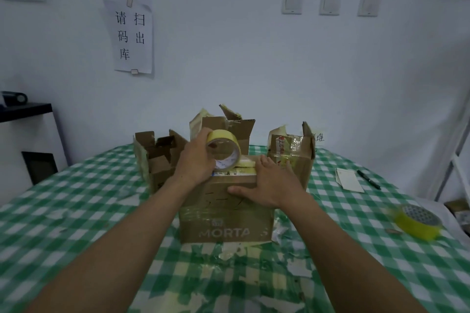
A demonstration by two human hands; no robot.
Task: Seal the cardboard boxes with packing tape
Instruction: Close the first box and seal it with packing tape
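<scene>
- Progress check: this looks early-to-middle. The front box (pixel 223 223), right under both hands, has its flaps down, and a pale yellow strip on its top sits between the two hands. I'd guess that's the seam tape going on, but I can't tell how far across it runs.
- Three more are left to do, all with flaps standing up: the left box (pixel 157 160) just beyond the left wrist, the back box (pixel 236 129) behind the roll, and the right box (pixel 295 160) just past the right hand's fingertips.
- The left hand (pixel 195 160) is wrapped around the tape roll (pixel 223 152), fingers curled over its outer rim, holding it tilted just above the box top on the far-left side.
- The right hand (pixel 269 183) lies flat with fingers spread on the top near the right edge, thumb down on the front face. It's pressing, not gripping.
- A spare roll (pixel 417 221) lies on the table (pixel 76 211), well off to the right of the right hand, with a pen (pixel 368 179) beyond it.
</scene>
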